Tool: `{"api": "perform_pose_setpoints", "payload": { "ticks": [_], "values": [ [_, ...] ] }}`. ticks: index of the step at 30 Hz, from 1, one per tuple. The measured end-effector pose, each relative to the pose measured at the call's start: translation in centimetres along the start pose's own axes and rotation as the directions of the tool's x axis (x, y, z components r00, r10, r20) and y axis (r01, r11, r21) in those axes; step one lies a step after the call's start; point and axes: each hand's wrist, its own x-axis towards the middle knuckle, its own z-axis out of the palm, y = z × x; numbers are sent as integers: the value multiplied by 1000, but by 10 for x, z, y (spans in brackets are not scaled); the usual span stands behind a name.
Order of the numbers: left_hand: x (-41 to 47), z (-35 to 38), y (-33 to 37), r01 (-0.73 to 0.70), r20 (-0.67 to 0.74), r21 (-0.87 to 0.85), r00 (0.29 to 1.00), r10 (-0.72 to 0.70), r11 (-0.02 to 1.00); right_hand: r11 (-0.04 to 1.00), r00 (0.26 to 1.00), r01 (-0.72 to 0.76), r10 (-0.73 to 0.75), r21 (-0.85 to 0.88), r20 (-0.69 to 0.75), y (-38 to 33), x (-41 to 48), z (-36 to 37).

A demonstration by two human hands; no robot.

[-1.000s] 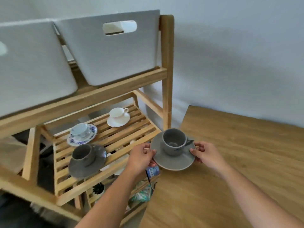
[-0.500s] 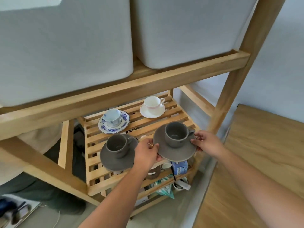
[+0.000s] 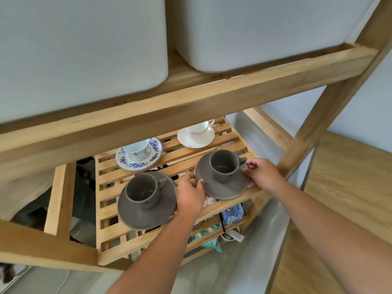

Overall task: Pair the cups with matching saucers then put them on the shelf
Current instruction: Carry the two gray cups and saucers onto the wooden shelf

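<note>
Both hands hold a grey saucer [image 3: 224,188] with a grey cup [image 3: 222,165] on it, low over the right front of the slatted wooden shelf [image 3: 110,183]. My left hand [image 3: 191,195] grips its left rim and my right hand [image 3: 264,174] its right rim. Whether the saucer touches the slats I cannot tell. A second grey cup [image 3: 142,190] sits on its grey saucer [image 3: 131,215] at the front left. Behind it is a white cup [image 3: 136,149] on a blue-patterned saucer [image 3: 152,160]. A white cup [image 3: 199,127] on a white saucer [image 3: 196,140] stands at the back right.
Two large white bins [image 3: 254,30] sit on the upper shelf, whose wooden rail [image 3: 191,98] overhangs the cups. A wooden post [image 3: 331,102] rises at the right. A lower shelf holds a blue box [image 3: 232,214] and other small items. A wooden tabletop [image 3: 350,198] lies to the right.
Both hands have carried the grey cup and saucer from the table edge leftward onto the shelf area. The camera has moved closer and lower toward the shelf.
</note>
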Motion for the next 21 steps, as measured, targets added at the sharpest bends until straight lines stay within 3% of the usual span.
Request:
{"api": "perform_pose_setpoints", "payload": {
  "ticks": [8,21],
  "values": [
    [9,7,-4,5,-97,6,995,-4,1000,998,996,56,-58,-25,-63,7,7,9],
    [6,10,-4,-27,-123,51,992,33,998,996,995,26,-34,-89,-98,-1,1,10]
  ]
}}
